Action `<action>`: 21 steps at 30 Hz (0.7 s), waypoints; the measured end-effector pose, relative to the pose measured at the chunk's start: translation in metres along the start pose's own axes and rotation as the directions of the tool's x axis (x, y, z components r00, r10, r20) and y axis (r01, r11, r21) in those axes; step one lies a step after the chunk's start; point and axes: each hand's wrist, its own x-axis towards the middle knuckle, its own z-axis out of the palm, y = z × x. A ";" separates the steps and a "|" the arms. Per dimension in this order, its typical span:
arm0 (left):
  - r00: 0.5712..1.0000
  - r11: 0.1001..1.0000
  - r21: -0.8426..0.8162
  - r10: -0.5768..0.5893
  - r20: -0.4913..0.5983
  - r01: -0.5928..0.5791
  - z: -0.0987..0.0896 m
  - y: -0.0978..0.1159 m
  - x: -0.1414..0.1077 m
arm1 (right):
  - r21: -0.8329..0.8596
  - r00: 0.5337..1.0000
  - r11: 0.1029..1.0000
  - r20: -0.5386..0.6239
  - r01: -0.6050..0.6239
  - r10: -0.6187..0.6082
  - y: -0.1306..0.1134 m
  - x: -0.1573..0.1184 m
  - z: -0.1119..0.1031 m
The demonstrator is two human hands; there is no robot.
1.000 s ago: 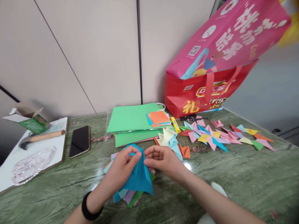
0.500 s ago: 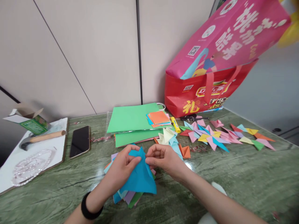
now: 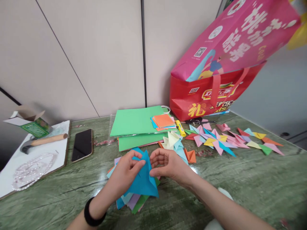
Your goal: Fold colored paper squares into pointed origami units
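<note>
A blue sheet of paper (image 3: 142, 183), creased and raised to a point at its top, is held above a stack of coloured paper squares (image 3: 134, 202). My left hand (image 3: 127, 169) pinches it along its upper left side, thumb in front. Beside the right edge is my right hand (image 3: 165, 163), its fingers curled and the thumb apart from them. The thumb tip is at the paper's edge; whether it touches cannot be made out. Just beyond my right hand lie folded pale yellow paper pieces (image 3: 171, 139) and an orange folded piece (image 3: 190, 156).
Green sheets (image 3: 134, 121) with small orange squares (image 3: 163, 120) lie behind, near a yellow glue stick (image 3: 180, 128). Paper stars (image 3: 217, 140) spread to the right before a red bag (image 3: 184, 102). Leftward are a phone (image 3: 82, 145), hammer (image 3: 49, 140), bead strings (image 3: 33, 171) and a box (image 3: 35, 126).
My right thumb and fingers have spread apart at the paper's right edge. The blue paper's lower right corner has shifted slightly left. My left hand keeps its pinch.
</note>
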 end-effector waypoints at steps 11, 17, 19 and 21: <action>0.996 0.999 -0.010 0.041 0.080 -0.040 0.003 -0.006 0.001 | 0.042 0.995 0.994 0.017 -0.098 0.098 0.002 -0.001 0.003; 0.992 0.995 0.036 0.087 0.094 -0.090 0.004 -0.007 0.001 | 0.016 0.994 0.994 0.027 -0.105 0.104 0.001 -0.002 0.004; 0.994 0.994 0.066 0.080 0.078 -0.085 0.005 -0.008 0.001 | 0.010 0.993 0.993 0.033 -0.116 0.115 0.000 -0.003 0.004; 0.996 0.993 0.092 0.064 0.068 -0.070 0.005 -0.008 0.002 | 0.008 0.992 0.993 0.036 -0.121 0.120 0.000 -0.003 0.005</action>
